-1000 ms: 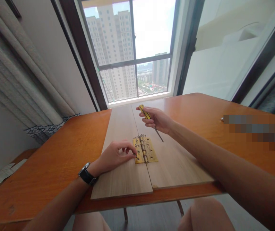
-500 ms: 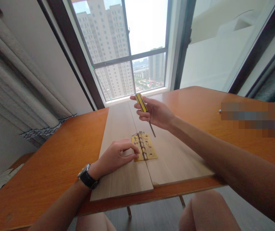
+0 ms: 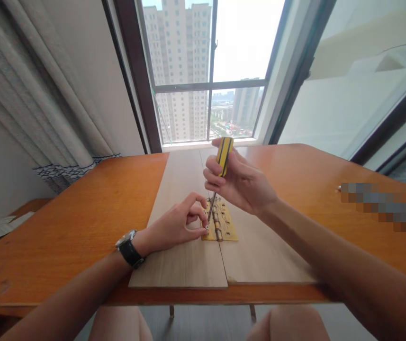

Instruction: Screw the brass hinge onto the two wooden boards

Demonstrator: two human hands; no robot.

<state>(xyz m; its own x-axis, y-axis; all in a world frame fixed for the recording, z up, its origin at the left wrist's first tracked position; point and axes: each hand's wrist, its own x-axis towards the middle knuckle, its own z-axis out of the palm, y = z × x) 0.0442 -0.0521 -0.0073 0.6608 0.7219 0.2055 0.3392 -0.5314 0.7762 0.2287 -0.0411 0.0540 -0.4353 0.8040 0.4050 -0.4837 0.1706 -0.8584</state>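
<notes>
A yellow hinge [image 3: 228, 232] with dark markings and holes lies across the seam between two light wooden boards [image 3: 184, 270]. My right hand [image 3: 247, 182] grips a screwdriver [image 3: 225, 156] by its yellow-and-black handle. The thin metal shaft points down, with its tip close to the left leaf of the hinge. Beside that leaf's lower corner, my left hand [image 3: 177, 222] has thumb and fingertips pinched at a small screw [image 3: 207, 228]. Whether the screwdriver tip touches the screw, I cannot tell.
The boards rest on an orange-brown wooden table [image 3: 117, 199], near its front edge. Small loose pieces [image 3: 212, 199] lie at the hinge's far end. A blurred-out patch [image 3: 387, 208] covers something on the right. Beyond the table stands a window [image 3: 238, 85], with a grey curtain [image 3: 46, 104] at left.
My right hand has brought the screwdriver's tip down and left, to the hinge's left leaf beside my left fingers. My left hand has stayed at the hinge. The head view has shifted.
</notes>
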